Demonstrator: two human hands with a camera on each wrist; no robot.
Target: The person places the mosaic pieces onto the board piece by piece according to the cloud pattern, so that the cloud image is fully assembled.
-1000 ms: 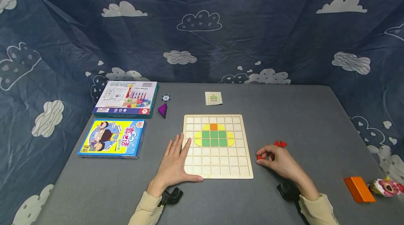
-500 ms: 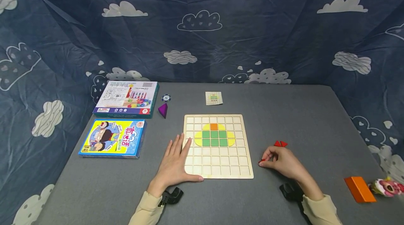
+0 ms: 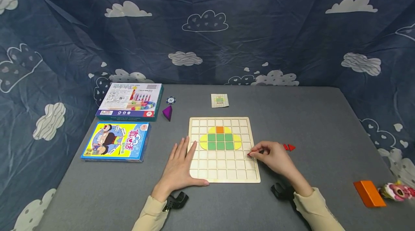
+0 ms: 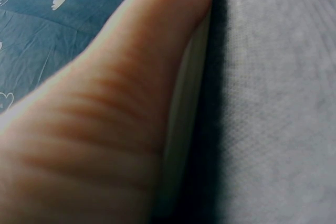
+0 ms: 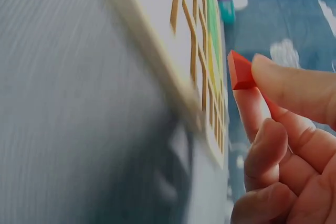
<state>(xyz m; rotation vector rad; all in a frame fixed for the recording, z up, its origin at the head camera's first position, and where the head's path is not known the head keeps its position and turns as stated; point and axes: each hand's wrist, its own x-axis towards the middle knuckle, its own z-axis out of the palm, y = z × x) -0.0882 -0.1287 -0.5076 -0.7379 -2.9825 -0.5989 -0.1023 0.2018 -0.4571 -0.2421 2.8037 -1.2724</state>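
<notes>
A pale wooden grid board (image 3: 223, 173) lies on the grey table, with green, yellow and orange tiles (image 3: 220, 138) filling cells near its top middle. My left hand (image 3: 180, 168) lies flat and open on the board's left edge; the left wrist view shows my thumb (image 4: 121, 108) against the board's rim (image 4: 181, 129). My right hand (image 3: 270, 157) pinches a small red triangle piece (image 3: 249, 154) over the board's right side. The red piece (image 5: 240, 71) shows between fingertips in the right wrist view, close to the board (image 5: 173, 35). Two more red triangles (image 3: 289, 147) lie just right of the board.
Two boxed games (image 3: 130, 101) (image 3: 116, 141) lie at the left. A purple pyramid (image 3: 167, 113) and a round chip (image 3: 170, 100) sit beside them. A small pattern card (image 3: 219, 100) lies behind the board. An orange block (image 3: 369, 193) and a pink toy (image 3: 398, 191) are at the right edge.
My right hand has lifted the red triangle from the table and carried it left, over the board's right edge. The left hand has stayed put.
</notes>
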